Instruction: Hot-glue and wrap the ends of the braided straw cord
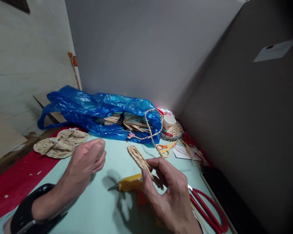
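Holding a small braided coil [136,156] in the right hand [172,191] at the moment, thumb and fingers clamped on its near end, with the long side angled up and away. Using the yellow glue gun [129,184] as the reference point: the coil sits just past its body in this view, though I can't tell how high it's held. The gun's nozzle points left and its back end is hidden behind that right hand.

Left hand [91,156] is up and left of the glue gun, fingers curled into a fist. Can't tell if anything's tucked inside, sorry. Further left of the gun there's a pair of woven soles [55,148], partly on a red strip [17,177].

Straight back from the gun is a crumpled blue plastic bag [104,100] with flat dry strips [135,125] poking out of its opening. A braided cord [149,125] loops in front of the bag, back and right of the gun, near some orange-handled scissors [166,149]. Behind those, same direction from the gun, a white cup [166,124] stands in a woven basket. Big red handles [210,213] are off to the gun's right, blades hidden.
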`<state>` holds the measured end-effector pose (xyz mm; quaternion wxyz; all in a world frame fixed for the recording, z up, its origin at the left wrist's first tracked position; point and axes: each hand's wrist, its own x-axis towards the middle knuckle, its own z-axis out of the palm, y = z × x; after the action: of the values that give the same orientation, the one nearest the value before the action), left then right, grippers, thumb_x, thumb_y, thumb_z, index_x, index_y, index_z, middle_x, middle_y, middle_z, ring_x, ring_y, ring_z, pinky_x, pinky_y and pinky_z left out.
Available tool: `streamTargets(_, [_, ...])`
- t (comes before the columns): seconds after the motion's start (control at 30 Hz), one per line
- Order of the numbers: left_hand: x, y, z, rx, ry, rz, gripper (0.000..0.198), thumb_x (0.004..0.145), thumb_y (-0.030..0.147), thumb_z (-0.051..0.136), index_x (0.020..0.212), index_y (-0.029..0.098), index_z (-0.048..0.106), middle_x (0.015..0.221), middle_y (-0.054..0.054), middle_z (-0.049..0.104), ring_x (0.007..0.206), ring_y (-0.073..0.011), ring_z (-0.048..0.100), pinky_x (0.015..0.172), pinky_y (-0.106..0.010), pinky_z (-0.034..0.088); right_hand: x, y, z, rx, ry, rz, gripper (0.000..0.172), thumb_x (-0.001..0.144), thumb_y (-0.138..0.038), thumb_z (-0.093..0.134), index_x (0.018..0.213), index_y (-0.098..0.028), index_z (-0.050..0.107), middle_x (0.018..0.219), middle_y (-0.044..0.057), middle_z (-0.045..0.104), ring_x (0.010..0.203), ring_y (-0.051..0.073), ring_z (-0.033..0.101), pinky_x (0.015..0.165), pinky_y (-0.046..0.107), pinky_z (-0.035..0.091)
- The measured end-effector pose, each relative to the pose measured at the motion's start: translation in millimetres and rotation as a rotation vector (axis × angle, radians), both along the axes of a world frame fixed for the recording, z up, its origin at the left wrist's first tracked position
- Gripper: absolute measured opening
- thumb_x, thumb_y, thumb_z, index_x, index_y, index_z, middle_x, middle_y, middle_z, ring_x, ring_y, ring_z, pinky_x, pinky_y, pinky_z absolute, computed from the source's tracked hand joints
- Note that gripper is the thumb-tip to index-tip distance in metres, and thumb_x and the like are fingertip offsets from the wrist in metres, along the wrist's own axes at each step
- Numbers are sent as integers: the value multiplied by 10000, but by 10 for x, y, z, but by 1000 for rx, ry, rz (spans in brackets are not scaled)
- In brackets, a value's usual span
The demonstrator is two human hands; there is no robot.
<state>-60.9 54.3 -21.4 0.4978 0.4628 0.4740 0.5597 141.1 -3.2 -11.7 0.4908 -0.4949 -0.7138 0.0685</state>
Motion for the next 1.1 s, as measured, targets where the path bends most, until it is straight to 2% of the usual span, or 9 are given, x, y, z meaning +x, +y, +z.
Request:
streamTargets(0.1, [-48,86,-16,32,29,67,479,945,416,570,534,228,411,405,85,345,385,-77,290,393,-199,271,23,6,16,34,-13,20,91,897,-182,584,849,-167,660,699,-2,621,511,95,489,448,194,407])
streamTargets(0.17, [-55,123,-15,38,54,69,432,909,424,630,549,206,530,441,54,455,432,-85,402,423,-188,339,36,5,14,58,-57,35,63,898,-160,595,895,-163,658,751,15,646,595,117,568,501,204,452])
streamTargets(0.3, [-9,104,13,5,82,1,283,758,448,778,772,166,776,646,-21,682,530,-119,544,440,-199,422,40,-17,-2,157,-110,26,72,907,-130,587,937,-159,647,777,40,643,704,170,614,564,256,478])
streamTargets(0.47, [43,11,34,-21,124,12,257,716,396,815,844,174,836,471,38,557,439,-87,436,374,-170,311,37,-46,8,223,-177,14,81,905,-104,607,949,-172,616,782,26,642,718,181,597,622,295,461])
streamTargets(0.53, [54,-27,40,-26,136,12,241,698,382,827,844,191,841,483,38,568,444,-86,443,382,-167,310,36,-44,13,230,-195,14,73,909,-115,612,956,-171,616,778,25,639,712,182,589,629,307,447])
streamTargets(0.7, [61,-113,69,-57,168,-48,250,689,409,859,826,202,820,645,-6,694,460,-78,480,414,-172,342,38,-33,7,214,-199,19,67,919,-113,610,961,-165,619,790,27,640,719,178,583,636,315,427])
streamTargets(0.87, [40,-153,51,-94,117,-147,367,813,510,751,671,178,685,493,57,467,418,-53,326,392,-170,212,42,-51,-28,177,-201,30,120,911,-114,633,1015,-173,624,817,24,648,738,180,584,661,324,433])
streamTargets(1.0, [54,-141,42,-96,45,-144,464,867,504,671,569,206,476,463,97,319,411,-56,207,393,-191,202,27,-64,-47,183,-148,25,161,905,-105,633,1051,-173,616,823,21,650,736,176,571,676,327,436])
streamTargets(1.1, [61,-136,57,-89,23,-142,488,901,501,616,555,238,395,414,103,281,395,-70,194,385,-211,218,15,-65,-34,193,-142,17,173,895,-94,636,1047,-172,614,820,20,658,721,168,571,661,321,441])
